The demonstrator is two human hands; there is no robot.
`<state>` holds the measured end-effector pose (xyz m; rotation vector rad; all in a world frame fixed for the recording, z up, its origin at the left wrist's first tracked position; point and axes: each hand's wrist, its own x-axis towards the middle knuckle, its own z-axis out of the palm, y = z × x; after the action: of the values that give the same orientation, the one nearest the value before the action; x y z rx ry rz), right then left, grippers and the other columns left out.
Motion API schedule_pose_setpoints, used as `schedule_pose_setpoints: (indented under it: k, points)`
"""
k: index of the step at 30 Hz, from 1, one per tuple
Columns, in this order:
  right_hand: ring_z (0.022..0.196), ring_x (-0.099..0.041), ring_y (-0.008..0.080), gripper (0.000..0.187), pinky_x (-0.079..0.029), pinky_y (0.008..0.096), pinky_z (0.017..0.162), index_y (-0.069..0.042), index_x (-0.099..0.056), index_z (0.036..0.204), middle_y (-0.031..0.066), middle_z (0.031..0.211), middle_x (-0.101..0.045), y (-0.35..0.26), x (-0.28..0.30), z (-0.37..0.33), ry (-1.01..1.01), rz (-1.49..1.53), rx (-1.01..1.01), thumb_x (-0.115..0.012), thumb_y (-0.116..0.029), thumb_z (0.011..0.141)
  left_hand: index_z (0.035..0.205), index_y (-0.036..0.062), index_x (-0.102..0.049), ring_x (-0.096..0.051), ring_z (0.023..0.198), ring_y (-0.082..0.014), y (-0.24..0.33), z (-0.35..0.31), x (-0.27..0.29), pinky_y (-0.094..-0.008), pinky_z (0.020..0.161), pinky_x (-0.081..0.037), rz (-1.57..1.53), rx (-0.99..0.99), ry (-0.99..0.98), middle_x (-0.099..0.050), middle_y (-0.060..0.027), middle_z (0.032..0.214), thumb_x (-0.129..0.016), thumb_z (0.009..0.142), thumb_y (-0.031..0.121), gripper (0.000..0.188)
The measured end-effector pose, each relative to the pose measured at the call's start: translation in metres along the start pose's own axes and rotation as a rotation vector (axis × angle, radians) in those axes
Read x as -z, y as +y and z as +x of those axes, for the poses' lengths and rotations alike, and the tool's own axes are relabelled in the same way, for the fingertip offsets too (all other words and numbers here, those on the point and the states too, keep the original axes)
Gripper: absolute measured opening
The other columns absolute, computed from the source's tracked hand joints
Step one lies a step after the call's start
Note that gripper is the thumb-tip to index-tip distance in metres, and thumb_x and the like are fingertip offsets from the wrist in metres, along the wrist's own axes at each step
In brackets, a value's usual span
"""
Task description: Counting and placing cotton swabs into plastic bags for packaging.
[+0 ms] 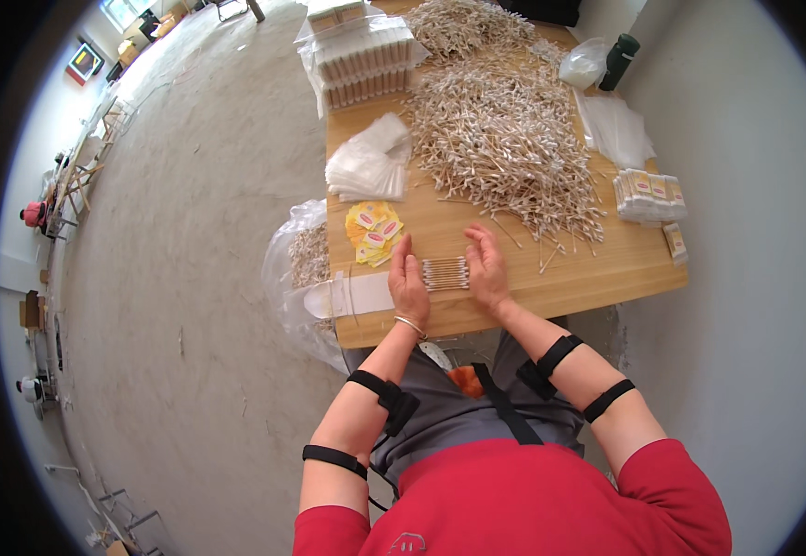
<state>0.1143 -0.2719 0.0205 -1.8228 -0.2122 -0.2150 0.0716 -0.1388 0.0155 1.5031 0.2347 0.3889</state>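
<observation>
A small flat row of cotton swabs (446, 274) lies on the wooden table near its front edge, sticks side by side. My left hand (409, 287) stands on edge at the row's left end, fingers stretched out. At the opposite end, my right hand (486, 270) faces it with its fingers extended, the palm against or very close to the swab tips. Neither hand wraps around anything. Left of my left hand, a white strip-shaped plastic holder (363, 295) lies flat. Yellow printed cards (374, 232) form a loose pile just beyond it.
A large heap of loose cotton swabs (505, 130) covers the table's middle and back. Clear bags (371, 159) lie at left, below stacked packs (366, 69). Filled packets (648, 196), plastic sleeves (618, 130) and a dark bottle (619, 62) line the right side, near the wall.
</observation>
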Motion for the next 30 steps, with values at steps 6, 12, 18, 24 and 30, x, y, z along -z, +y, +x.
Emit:
schedule_pose_setpoints:
  k: [6, 12, 18, 24, 30]
  points:
    - [0.125, -0.043, 0.0315, 0.028, -0.031, 0.0358, 0.107, 0.000, -0.054, 0.116, 0.0175, 0.129, -0.048, -0.010, -0.018, -0.011, -0.132, 0.024, 0.035, -0.049, -0.007, 0.089, 0.135, -0.0065, -0.042, -0.044, 0.128, -0.0230, -0.010, 0.001, 0.001, -0.0318, 0.108, -0.031, -0.128, 0.038, 0.006, -0.049, -0.0175, 0.135, -0.038, 0.101, 0.016, 0.041]
    - [0.105, -0.051, 0.0307, 0.029, -0.041, 0.0406, 0.091, -0.005, -0.058, 0.111, 0.0158, 0.110, -0.053, -0.005, 0.041, 0.023, 0.100, -0.793, 0.214, -0.060, -0.013, 0.083, 0.134, -0.0069, -0.042, -0.044, 0.128, -0.0226, -0.011, -0.002, -0.001, -0.0316, 0.108, -0.032, -0.179, 0.051, 0.033, -0.049, -0.0176, 0.135, -0.036, 0.102, 0.020, 0.043]
    - [0.094, -0.054, 0.0279, 0.012, -0.043, 0.0404, 0.082, -0.010, -0.066, 0.090, 0.0089, 0.095, -0.058, 0.015, 0.042, 0.030, 0.008, -0.774, 0.112, -0.058, -0.012, 0.082, 0.137, -0.0062, -0.038, -0.036, 0.134, -0.0248, -0.023, 0.003, 0.007, -0.0350, 0.113, -0.028, -0.284, 0.063, 0.004, -0.041, -0.0166, 0.142, -0.033, 0.104, 0.025, 0.046]
    - [0.093, -0.056, 0.0283, 0.013, -0.043, 0.0392, 0.081, -0.011, -0.069, 0.083, 0.0083, 0.088, -0.061, -0.003, -0.004, 0.030, -0.208, -0.589, 0.223, -0.057, -0.011, 0.082, 0.138, -0.0055, -0.037, -0.036, 0.134, -0.0245, -0.021, 0.003, 0.005, -0.0346, 0.113, -0.027, -0.306, 0.080, 0.023, -0.040, -0.0163, 0.142, -0.033, 0.104, 0.025, 0.046]
    - [0.098, -0.055, 0.0304, 0.015, -0.041, 0.0415, 0.089, -0.008, -0.068, 0.091, 0.0110, 0.097, -0.062, -0.018, -0.007, 0.012, -0.430, -0.383, 0.145, -0.055, -0.011, 0.084, 0.138, -0.0046, -0.037, -0.036, 0.134, -0.0239, -0.017, 0.004, 0.005, -0.0339, 0.112, -0.027, -0.322, 0.090, 0.047, -0.040, -0.0159, 0.142, -0.034, 0.104, 0.026, 0.047]
